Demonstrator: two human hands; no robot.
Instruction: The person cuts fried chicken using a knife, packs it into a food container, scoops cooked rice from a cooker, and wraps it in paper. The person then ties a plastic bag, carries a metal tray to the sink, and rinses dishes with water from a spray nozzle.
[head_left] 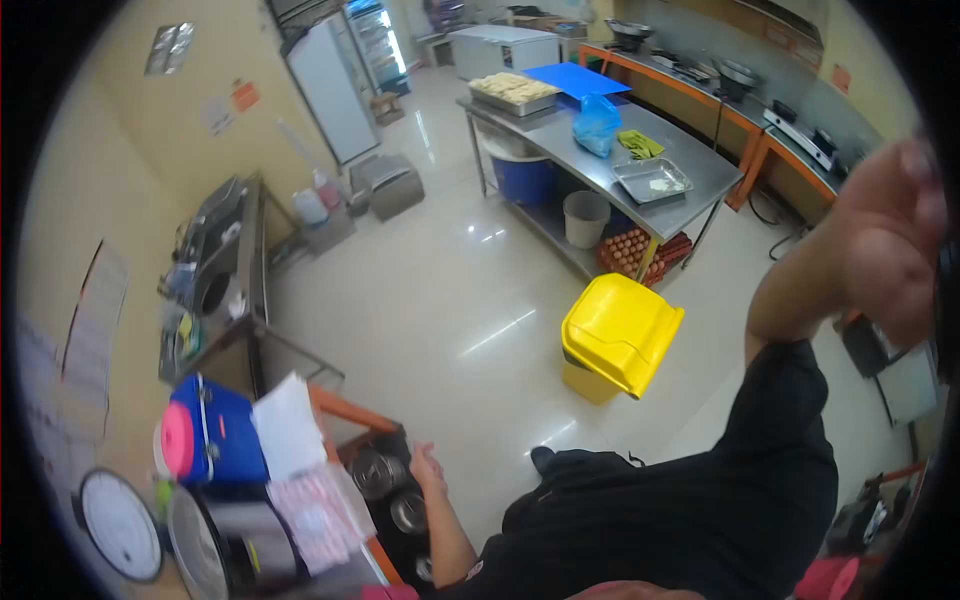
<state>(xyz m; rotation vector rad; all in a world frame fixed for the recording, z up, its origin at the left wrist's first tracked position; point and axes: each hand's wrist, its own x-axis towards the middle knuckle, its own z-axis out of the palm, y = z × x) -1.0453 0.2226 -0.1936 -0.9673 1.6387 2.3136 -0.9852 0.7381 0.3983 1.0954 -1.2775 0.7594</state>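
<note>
My left hand is low at the left, beside the orange-framed shelf, with its fingers partly apart and nothing visible in it. Steel pots sit on the dark lower shelf next to it. My right hand is raised close to the camera at the right edge. Its fingers are blurred and partly cut off, so whatever they hold, if anything, is hidden. A yellow lidded bin stands on the floor between my two arms.
A steel table bears a filled tray, a blue bag and a metal tray. Eggs are beneath it. Left are a sink counter and a blue cooler; stoves line the back right.
</note>
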